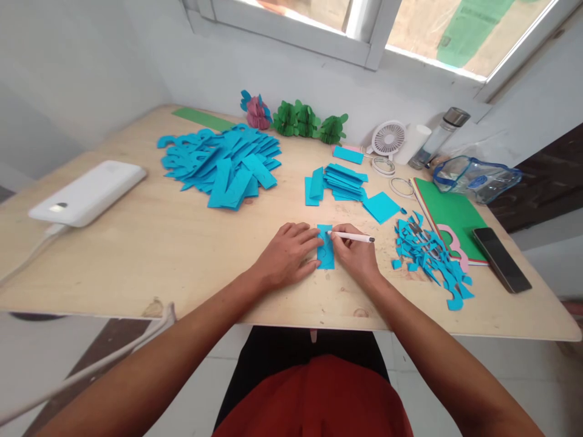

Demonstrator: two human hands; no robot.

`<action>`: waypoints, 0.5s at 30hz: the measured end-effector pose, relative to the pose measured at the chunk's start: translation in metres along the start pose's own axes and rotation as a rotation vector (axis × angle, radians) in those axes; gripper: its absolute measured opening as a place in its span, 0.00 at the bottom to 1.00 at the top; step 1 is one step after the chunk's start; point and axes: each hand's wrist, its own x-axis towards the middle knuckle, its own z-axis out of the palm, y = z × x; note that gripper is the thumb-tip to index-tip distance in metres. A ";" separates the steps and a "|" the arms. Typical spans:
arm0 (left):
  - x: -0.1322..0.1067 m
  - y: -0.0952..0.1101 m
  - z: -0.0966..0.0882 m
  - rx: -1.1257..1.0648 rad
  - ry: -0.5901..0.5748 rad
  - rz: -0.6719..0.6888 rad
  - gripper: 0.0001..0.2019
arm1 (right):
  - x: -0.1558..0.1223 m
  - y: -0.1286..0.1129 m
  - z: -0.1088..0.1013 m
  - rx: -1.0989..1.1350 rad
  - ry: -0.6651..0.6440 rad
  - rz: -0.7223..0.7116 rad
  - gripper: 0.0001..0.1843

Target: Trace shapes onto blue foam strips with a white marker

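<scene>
A small blue paper strip [325, 258] lies upright on the table before me, with a faint curved pen line on it. My left hand [289, 252] rests flat beside it, fingertips on its left edge. In my right hand [357, 252] is a white pen [350, 236] with a dark end, its tip at the upper part of the strip. Beyond my hands sits a stack of folded blue paper pieces [344, 182]. A square blue sheet [381, 207] lies to its right. Farther left spreads a large heap of blue cut paper [223, 161].
Blue scraps [428, 249] lie right of my hands, near a green folder [455, 218], a pink paper shape [450, 243] and a phone [501, 258]. A white power bank [88, 193] is at left. Paper figures [307, 120], a small fan [389, 138] and a bottle [439, 139] line the wall.
</scene>
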 end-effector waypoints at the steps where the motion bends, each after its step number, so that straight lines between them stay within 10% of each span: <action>1: 0.000 0.000 0.000 0.003 -0.003 0.000 0.17 | -0.001 0.000 0.000 -0.007 0.004 -0.009 0.09; 15: -0.001 -0.002 0.002 0.004 -0.001 0.007 0.18 | -0.003 0.000 0.000 -0.037 0.018 -0.045 0.09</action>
